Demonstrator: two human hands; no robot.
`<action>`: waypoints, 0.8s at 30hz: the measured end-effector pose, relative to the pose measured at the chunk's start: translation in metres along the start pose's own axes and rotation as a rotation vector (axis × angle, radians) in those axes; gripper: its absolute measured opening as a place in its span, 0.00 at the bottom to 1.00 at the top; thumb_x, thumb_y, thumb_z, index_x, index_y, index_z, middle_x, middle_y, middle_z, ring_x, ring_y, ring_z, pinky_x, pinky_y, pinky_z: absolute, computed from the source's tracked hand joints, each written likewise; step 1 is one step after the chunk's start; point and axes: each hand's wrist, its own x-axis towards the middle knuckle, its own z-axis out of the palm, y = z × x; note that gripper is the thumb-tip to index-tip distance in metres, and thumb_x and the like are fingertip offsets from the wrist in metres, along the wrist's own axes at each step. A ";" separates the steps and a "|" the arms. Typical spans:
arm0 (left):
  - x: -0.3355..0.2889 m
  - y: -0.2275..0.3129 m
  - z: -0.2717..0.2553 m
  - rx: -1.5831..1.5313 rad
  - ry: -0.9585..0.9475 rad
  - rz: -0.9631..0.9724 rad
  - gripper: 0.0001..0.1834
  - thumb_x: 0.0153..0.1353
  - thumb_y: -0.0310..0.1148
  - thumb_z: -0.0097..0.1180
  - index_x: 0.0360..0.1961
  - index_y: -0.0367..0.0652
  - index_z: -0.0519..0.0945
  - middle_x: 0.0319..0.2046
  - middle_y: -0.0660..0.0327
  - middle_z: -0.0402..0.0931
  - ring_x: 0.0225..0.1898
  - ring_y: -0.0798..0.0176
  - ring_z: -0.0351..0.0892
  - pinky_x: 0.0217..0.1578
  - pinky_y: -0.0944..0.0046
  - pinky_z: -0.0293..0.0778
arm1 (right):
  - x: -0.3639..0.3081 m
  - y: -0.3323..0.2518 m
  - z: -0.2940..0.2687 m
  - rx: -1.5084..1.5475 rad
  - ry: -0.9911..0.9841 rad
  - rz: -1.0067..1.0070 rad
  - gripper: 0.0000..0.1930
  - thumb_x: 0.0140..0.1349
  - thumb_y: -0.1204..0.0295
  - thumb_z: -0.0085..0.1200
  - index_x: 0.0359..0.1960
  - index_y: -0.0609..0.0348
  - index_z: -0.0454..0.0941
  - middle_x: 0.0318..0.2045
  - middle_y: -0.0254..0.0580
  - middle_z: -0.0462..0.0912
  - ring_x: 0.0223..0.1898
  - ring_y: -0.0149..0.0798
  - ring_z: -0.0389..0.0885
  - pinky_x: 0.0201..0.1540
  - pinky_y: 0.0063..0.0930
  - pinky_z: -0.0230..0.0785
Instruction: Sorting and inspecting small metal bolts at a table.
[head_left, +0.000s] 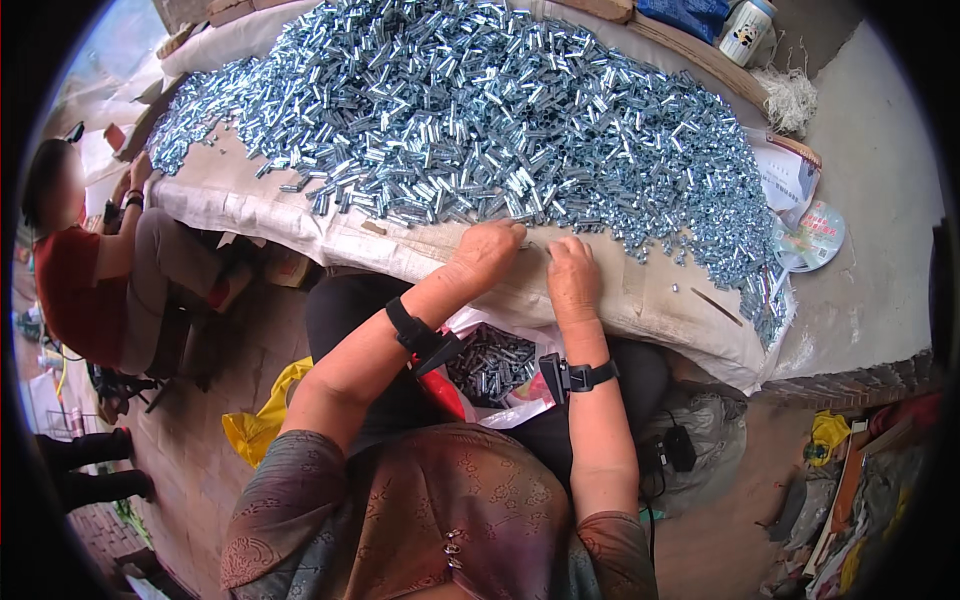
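- a cloth-covered tabotop stand-in was not needed: the tabletop [640,300] sat outdoors by a brick floor, a co-worker seated at its left end.
- the heap of small metal parts [480,110] reached the near edge; a nudge could have spilled some.
- the bag of parts [490,365] lay in the lap, likely to slip.
- the left hand [487,252] and right hand [570,272] were close together, seemingly pinching one part; i could not tell.

1. Left hand [487,250] reaches forward, palm down, fingers curled, forearm angled inward.
2. Right hand [572,275] lies just beside it, palm down, fingers bent, forearm nearly straight.
3. Both wrists wear black straps.
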 end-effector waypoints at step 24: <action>-0.043 -0.003 -0.024 -1.462 -0.016 -0.499 0.06 0.60 0.30 0.53 0.35 0.40 0.72 0.27 0.65 0.74 0.28 0.73 0.76 0.23 0.75 0.70 | -0.027 -0.043 -0.003 1.418 0.002 0.467 0.12 0.53 0.82 0.56 0.40 0.66 0.74 0.31 0.31 0.78 0.31 0.21 0.73 0.35 0.14 0.65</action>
